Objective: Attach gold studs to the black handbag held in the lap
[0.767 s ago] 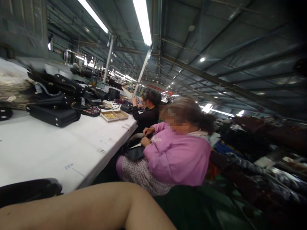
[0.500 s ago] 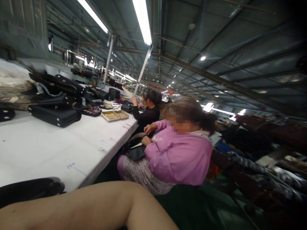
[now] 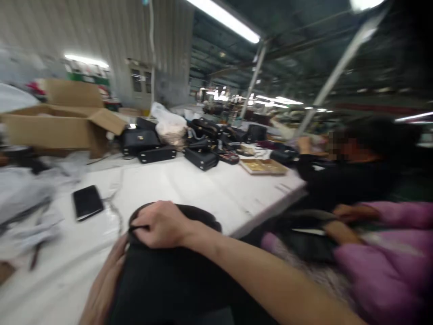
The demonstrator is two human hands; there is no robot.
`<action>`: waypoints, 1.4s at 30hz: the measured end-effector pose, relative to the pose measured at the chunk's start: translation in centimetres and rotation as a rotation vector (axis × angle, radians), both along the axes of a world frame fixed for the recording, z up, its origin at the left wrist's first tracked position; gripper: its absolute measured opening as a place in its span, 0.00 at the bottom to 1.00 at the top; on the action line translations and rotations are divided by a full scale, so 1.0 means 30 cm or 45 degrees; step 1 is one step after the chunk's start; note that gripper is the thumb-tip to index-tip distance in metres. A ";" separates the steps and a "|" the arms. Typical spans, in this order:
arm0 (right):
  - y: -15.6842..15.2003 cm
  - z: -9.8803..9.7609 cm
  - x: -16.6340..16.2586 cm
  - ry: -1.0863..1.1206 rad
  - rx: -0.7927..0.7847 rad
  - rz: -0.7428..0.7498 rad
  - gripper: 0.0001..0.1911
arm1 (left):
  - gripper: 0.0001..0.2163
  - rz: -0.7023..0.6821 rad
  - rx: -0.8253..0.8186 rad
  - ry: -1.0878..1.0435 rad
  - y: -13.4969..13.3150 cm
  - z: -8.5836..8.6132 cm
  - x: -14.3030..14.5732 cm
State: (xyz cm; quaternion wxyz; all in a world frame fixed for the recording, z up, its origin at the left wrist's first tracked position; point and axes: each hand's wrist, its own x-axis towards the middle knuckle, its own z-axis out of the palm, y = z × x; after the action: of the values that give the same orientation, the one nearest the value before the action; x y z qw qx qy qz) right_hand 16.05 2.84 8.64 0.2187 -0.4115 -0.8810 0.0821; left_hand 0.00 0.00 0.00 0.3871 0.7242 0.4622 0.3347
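The right hand (image 3: 162,224) pinched the top edge of the rounded black leather bag (image 3: 169,275) at the white table's (image 3: 189,185) edge; the left hand (image 3: 104,284), fingers spread, steadied its side (blurred). Keeping both contacts firm seemed wise.

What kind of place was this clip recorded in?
Most likely a handbag assembly workshop: black bags piled on a long white table, a tray of gold hardware, seated co-workers, and the person's right hand on a black bag.
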 end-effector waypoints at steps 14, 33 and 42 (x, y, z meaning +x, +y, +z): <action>0.003 -0.011 0.026 0.151 -0.095 0.022 0.13 | 0.18 -0.039 -0.082 -0.013 -0.020 0.258 -0.128; -0.033 -0.001 0.008 -0.061 0.013 -0.014 0.12 | 0.18 -0.018 0.196 0.643 -0.056 0.264 -0.127; -0.034 0.001 0.027 -0.144 0.026 0.022 0.08 | 0.16 0.103 0.214 0.930 0.002 0.278 -0.082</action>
State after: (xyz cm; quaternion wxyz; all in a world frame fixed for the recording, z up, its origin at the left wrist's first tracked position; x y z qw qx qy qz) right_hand 16.87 1.83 8.68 0.1720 -0.4057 -0.8962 0.0514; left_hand -2.47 0.07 8.34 0.1225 0.8064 0.5688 0.1062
